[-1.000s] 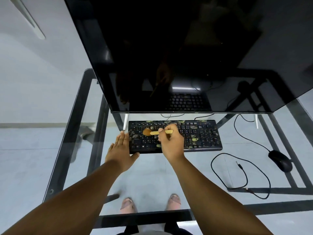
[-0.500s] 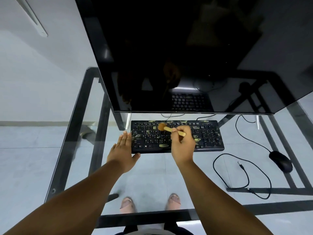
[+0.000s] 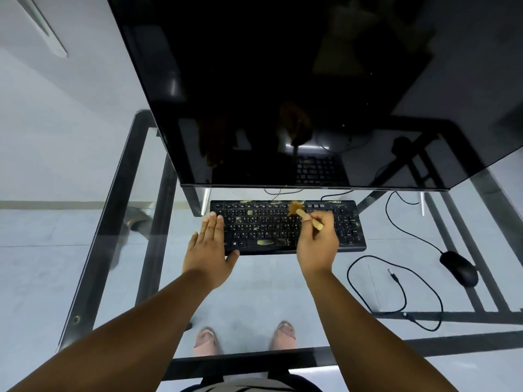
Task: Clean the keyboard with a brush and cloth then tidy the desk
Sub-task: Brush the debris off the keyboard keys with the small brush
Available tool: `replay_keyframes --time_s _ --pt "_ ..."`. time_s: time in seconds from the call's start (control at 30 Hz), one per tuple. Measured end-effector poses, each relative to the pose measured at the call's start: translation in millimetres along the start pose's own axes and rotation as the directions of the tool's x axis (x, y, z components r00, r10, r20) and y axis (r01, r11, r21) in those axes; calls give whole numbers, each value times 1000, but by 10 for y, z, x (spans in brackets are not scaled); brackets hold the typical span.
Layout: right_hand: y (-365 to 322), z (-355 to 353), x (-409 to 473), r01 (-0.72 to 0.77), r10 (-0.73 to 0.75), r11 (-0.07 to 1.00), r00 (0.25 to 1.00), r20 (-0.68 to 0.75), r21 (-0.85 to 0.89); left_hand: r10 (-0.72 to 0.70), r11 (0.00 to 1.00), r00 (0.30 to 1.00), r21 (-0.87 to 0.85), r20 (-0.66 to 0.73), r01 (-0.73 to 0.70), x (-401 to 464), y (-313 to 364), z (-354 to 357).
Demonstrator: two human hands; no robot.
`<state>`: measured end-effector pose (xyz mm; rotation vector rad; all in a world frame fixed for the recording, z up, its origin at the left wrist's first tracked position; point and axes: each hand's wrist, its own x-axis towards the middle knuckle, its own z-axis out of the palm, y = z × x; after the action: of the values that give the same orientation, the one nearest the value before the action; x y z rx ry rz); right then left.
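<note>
Swept rightward along the keyboard [image 3: 287, 226] since a second ago: brush [image 3: 304, 215] head gone from the left keys to the top row near the middle, now tilted up-left. Keyboard flat on the glass table [image 3: 113, 222], just below the monitor [image 3: 283, 89], yellowish debris across its keys. Probably light, stiff wooden handle, soft bristles; best pinched near the handle's end, as now. Right hand [image 3: 318, 244] curled round the handle, wrist raised. Left hand [image 3: 209, 250] flat, fingers straight, pressing the keyboard's left edge, thumb at its front. Mouse [image 3: 458, 267] and loose cable [image 3: 396, 292] well apart, right.
</note>
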<state>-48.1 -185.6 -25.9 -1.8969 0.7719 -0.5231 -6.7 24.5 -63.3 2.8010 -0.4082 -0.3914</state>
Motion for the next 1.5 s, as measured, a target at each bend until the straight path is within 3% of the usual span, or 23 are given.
replay_keyframes --time_s 0.1,0.13,0.2,0.27,0.4,0.53,0.67,0.7,0.77,0.83,0.97,1.17,1.33,1.5 --pt "-8 -41 33 -49 38 998 977 211 46 31 999 999 32 22 -31 31 79 -7" --pt "18 -56 42 -23 23 1000 977 212 0 36 999 999 32 31 -37 38 114 -3" --pt "17 -93 65 17 -11 997 997 76 -78 48 998 998 32 39 -49 54 176 6" --pt "31 -151 110 12 -12 1000 1000 5 -26 62 997 997 51 48 -65 68 243 22" --pt "79 -217 162 -61 54 998 970 237 22 66 996 995 55 72 -70 90 336 43" --pt "113 -329 201 -23 23 1000 1000 -6 19 75 995 994 58 85 -80 110 453 63" --pt "196 -396 248 -53 24 994 963 267 101 103 991 991 71 90 -109 127 579 93" --pt "232 -409 245 -18 1 998 962 275 58 104 991 990 71 95 -111 129 601 100" --pt "288 -463 277 15 -13 1000 987 159 -7 102 991 989 70 105 -110 136 655 120" --pt "320 -549 343 -16 11 998 996 89 58 98 991 989 83 109 -107 143 701 139" --pt "344 -631 431 -38 1 994 941 338 103 86 992 991 82 107 -95 159 762 158" --pt "366 -728 582 -18 5 998 975 223 57 77 993 992 85 102 -86 166 896 178" --pt "421 -779 636 43 -55 998 906 420 38 63 994 991 83 117 -73 151 968 204" --pt "479 -884 688 179 -140 983 870 473 -37 61 994 991 80 121 -71 146 1040 229"
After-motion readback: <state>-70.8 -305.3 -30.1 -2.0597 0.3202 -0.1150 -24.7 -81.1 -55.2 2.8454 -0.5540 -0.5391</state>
